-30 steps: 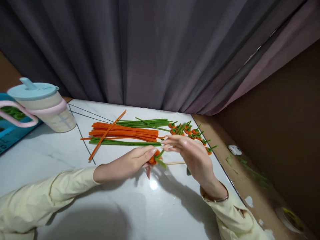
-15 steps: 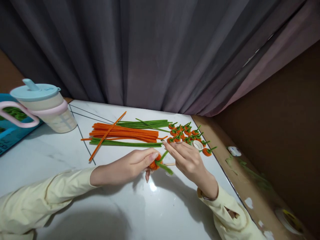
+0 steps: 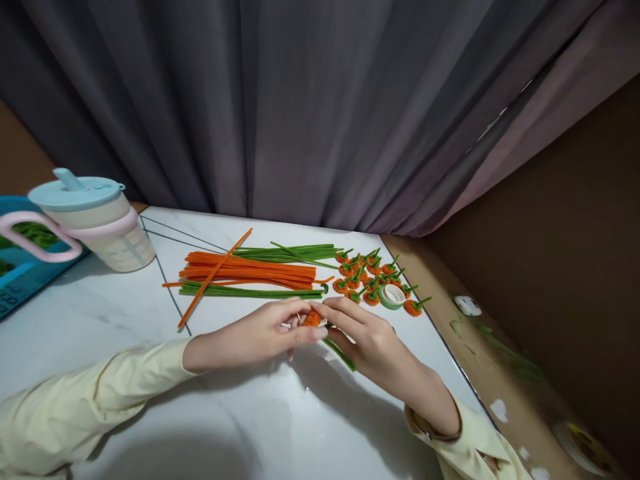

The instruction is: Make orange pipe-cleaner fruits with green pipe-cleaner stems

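- Along the right rim of the white worktop (image 3: 125, 320), small finished orange pieces (image 3: 367, 277) and a tape roll (image 3: 391, 296) sit close to the edge; bare marble lies in front of the hands.
- Behind the hands, orange and green pipe cleaners (image 3: 250, 270) lie in a bundle.
- Left hand (image 3: 260, 330): fingers pinched shut on the orange coil (image 3: 313, 319).
- Right hand (image 3: 367, 343): curled, fingertips on the same coil; its green stem (image 3: 340, 353) trails beneath.
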Tool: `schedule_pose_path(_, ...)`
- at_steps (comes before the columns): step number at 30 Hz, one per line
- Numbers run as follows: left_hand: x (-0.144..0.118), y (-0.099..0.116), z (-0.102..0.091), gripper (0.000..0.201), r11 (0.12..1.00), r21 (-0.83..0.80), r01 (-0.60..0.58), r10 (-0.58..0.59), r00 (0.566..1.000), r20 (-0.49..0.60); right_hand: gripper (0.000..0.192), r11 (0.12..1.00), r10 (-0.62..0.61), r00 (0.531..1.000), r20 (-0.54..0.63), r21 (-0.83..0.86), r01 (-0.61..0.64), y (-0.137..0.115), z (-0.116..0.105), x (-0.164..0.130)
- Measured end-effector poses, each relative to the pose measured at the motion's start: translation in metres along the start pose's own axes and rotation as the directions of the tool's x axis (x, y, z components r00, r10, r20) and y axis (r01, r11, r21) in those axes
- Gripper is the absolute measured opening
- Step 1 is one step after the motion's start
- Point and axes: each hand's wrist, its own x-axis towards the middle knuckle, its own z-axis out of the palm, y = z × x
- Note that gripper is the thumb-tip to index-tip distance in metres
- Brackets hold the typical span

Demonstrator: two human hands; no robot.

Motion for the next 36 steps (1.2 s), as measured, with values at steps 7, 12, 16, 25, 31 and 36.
schedule_pose_path(7, -0.001, 0.003, -0.003, 0.033, 0.997, -0.064, 0.047, -0.048, 0.999, -0.014, 0.033, 0.992, -0.080, 0.967, -0.242, -0.118, 0.052, 0.005, 0.007, 0.002)
schedule_pose_path(12, 0.004, 0.005, -0.007, 0.026, 0.904, -0.419, 0.086, -0.075, 0.996, 0.043, 0.035, 0.994, -0.087, 0.983, -0.159, -0.083, 0.074, 0.008, 0.000, 0.005)
schedule_pose_path(16, 0.005, 0.000, -0.006, 0.027, 0.930, -0.365, 0.039, -0.086, 0.990, -0.114, 0.032, 1.000, 0.010, 0.981, -0.194, -0.019, -0.014, -0.002, -0.012, 0.006)
schedule_pose_path(25, -0.003, 0.003, 0.001, 0.028, 0.994, -0.069, -0.089, 0.059, 0.933, -0.354, 0.026, 0.553, 0.505, 0.812, 0.292, 0.613, -0.564, -0.016, -0.013, 0.009)
schedule_pose_path(31, -0.006, -0.001, 0.005, 0.032, 0.958, 0.255, -0.130, 0.219, 0.908, -0.357, 0.032, 0.396, 0.513, 0.777, 0.365, 0.702, -0.591, -0.014, 0.003, 0.012)
schedule_pose_path(36, -0.005, -0.004, 0.010, 0.024, 0.986, 0.109, -0.123, 0.161, 0.858, -0.487, 0.031, 0.306, 0.534, 0.772, 0.345, 0.772, -0.557, -0.018, 0.007, 0.014)
